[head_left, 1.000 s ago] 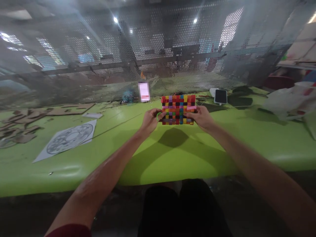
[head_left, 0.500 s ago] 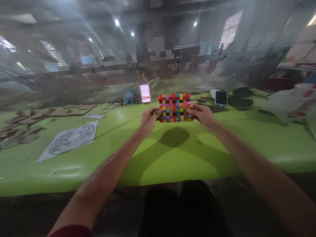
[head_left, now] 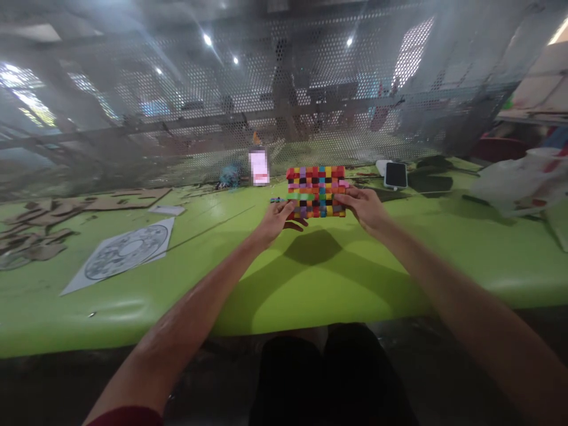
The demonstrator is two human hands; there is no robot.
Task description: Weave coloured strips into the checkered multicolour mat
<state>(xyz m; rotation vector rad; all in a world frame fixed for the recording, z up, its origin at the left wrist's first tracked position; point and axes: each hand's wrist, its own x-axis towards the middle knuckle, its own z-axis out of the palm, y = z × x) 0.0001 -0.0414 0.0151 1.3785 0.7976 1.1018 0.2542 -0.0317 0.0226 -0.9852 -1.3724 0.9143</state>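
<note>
A colourful woven piece [head_left: 316,177] of red, yellow, purple, blue and black strips is held up above the green table. My right hand [head_left: 366,204] grips its right edge, thumb in front. A pink strip end [head_left: 345,185] sticks out just above that thumb. Across the left half of the weave lies a loose light-green strip [head_left: 302,196]. My left hand [head_left: 277,222] pinches this strip's left end between thumb and forefinger, with the other fingers spread below. A small dark bit [head_left: 277,200] shows above the left knuckles; I cannot tell what it is.
A phone with a lit screen [head_left: 259,167] stands at the back against a perforated metal panel [head_left: 190,89]. Torn cardboard [head_left: 102,200] and a printed sheet [head_left: 131,248] lie left. Another phone [head_left: 395,175] and a plastic bag [head_left: 510,183] are on the right.
My left hand has let go of the weave's left edge and now pinches a light-green strip that lies across its front. My right hand keeps its hold.
</note>
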